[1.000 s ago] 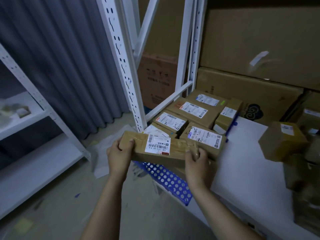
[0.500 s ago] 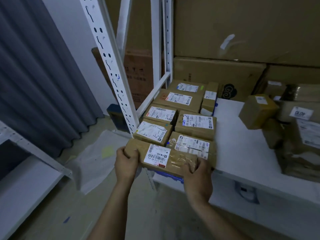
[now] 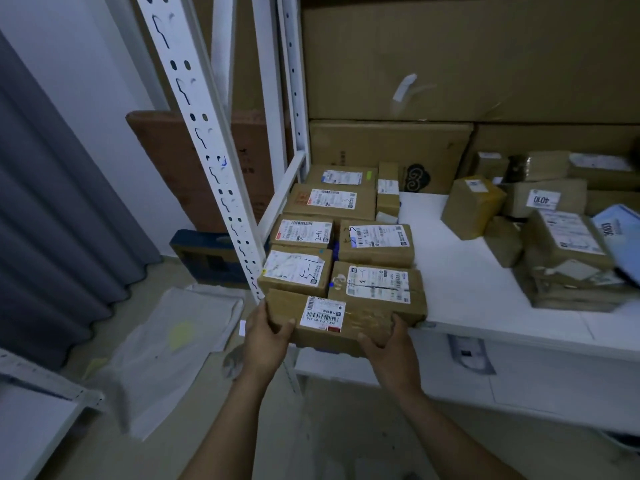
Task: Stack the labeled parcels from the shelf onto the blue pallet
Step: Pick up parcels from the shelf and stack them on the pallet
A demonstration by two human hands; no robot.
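The blue pallet lies hidden under the rows of parcels [image 3: 375, 245], so I cannot tell if the held parcel [image 3: 360, 322] rests on it. The fingers of the left hand [image 3: 268, 336] and of the right hand [image 3: 388, 342] go under this parcel and are out of sight; only the thumbs show on top. The small print on its label [image 3: 322, 313] is too fine to read. At the right edge a pale blue packet [image 3: 618, 237] is blurred and cut off. The big carton [image 3: 467, 57] above is cut by the top edge.

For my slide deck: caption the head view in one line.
Left hand and right hand grip a labeled parcel next to the other parcels.
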